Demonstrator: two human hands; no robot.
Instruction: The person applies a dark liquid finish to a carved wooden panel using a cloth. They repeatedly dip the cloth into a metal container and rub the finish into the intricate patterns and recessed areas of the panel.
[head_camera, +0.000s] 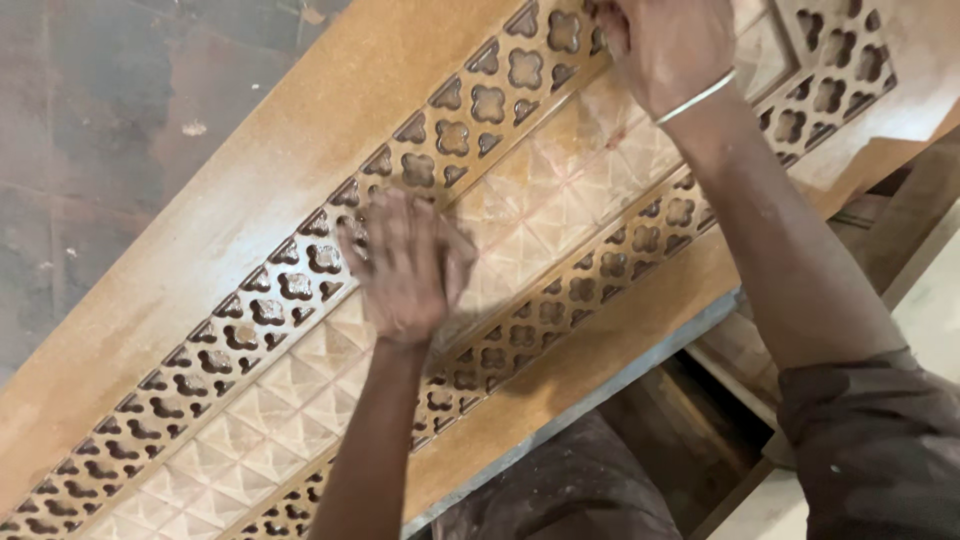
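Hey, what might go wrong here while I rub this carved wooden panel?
The left hand presses on the carved tan wooden panel beside its thin quatrefoil fretwork; a slip might snag fingers or chip it. The panel overhangs its support's edge, so the right hand easing off might let it shift.

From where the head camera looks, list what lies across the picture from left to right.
Dark stained floor → plain border of the carved wooden panel → left hand, pressed flat on the panel's carved middle → right hand at the panel's top → dark sleeve of the right arm.
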